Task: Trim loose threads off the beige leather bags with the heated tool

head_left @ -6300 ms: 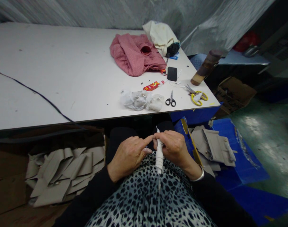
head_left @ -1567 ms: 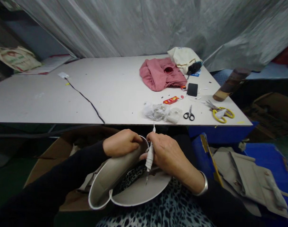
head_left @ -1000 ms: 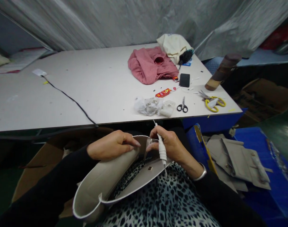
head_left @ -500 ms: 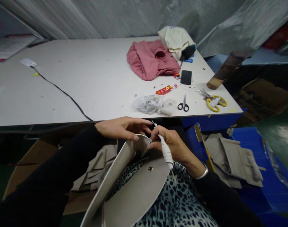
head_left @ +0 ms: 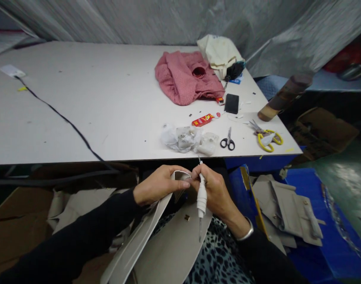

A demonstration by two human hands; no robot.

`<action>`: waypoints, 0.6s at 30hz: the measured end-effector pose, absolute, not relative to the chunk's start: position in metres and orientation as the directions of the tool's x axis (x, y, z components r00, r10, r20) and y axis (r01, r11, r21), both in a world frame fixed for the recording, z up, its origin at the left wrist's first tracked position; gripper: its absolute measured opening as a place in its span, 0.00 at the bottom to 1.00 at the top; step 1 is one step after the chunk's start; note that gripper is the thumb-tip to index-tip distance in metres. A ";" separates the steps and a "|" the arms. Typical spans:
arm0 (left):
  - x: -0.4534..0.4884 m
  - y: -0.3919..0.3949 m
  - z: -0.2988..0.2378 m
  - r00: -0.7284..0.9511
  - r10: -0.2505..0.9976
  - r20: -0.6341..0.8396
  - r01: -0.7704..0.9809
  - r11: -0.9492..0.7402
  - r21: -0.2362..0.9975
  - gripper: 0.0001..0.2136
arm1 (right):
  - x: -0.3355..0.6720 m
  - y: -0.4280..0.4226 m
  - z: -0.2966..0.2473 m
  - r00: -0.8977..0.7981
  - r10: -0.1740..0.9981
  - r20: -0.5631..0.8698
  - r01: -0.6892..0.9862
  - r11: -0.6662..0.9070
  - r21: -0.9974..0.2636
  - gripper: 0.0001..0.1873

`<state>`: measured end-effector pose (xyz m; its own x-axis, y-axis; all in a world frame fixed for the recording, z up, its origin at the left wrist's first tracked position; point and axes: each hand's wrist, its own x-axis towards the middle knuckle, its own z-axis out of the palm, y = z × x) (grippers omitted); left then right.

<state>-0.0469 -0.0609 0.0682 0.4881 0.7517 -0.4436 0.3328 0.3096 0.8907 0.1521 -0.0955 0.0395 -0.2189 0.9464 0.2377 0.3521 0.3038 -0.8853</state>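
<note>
A beige leather-like bag (head_left: 165, 244) lies in my lap, its rounded flap carrying a small gold clasp (head_left: 187, 217). At the bag's upper edge, my left hand (head_left: 161, 184) is closed, pinching the bent panel between thumb and fingers. My right hand (head_left: 214, 190) meets it there, fingertips against the panel's corner. That same hand grips a thin pointed tool with a white-wrapped handle (head_left: 202, 197); metal tips show at both its ends. The inside of the fold and what the right fingertips pinch are partly hidden.
On the white table (head_left: 94, 118) ahead are clear plastic bags (head_left: 188, 139), black-handled scissors (head_left: 228, 142), yellow-handled scissors (head_left: 267, 139), a pink cloth (head_left: 186, 79) and a bottle (head_left: 282, 98). Beige bags (head_left: 296, 205) fill a blue bin at right. Cardboard boxes (head_left: 17, 221) stand left.
My left hand has come down and right, from hovering with fingers spread to pinching the bag's edge. The white-wrapped tool in my right hand has swung more upright.
</note>
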 end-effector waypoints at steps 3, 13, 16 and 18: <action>-0.043 -0.058 0.067 0.424 0.776 -0.467 0.288 0.373 0.882 0.19 | 0.157 -0.091 0.035 -0.229 0.954 0.196 0.269 0.255 -0.929 0.04; -0.029 -0.045 0.059 0.313 0.817 -0.485 0.263 0.416 0.871 0.14 | 0.210 -0.062 0.014 0.099 0.978 0.183 0.335 0.140 -0.932 0.24; -0.019 -0.039 0.060 0.315 0.835 -0.451 0.314 0.357 0.880 0.12 | 0.220 -0.044 0.011 0.227 0.953 0.202 0.424 0.090 -0.901 0.20; -0.014 -0.034 0.058 0.305 0.836 -0.457 0.282 0.379 0.881 0.12 | 0.222 -0.034 0.007 0.276 0.938 0.210 0.398 0.088 -0.913 0.17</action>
<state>-0.0137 -0.0345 0.0581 0.3049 0.8357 -0.4568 0.2824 0.3787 0.8814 0.2218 -0.0342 0.0073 0.2764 0.9378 0.2101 0.3976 0.0875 -0.9134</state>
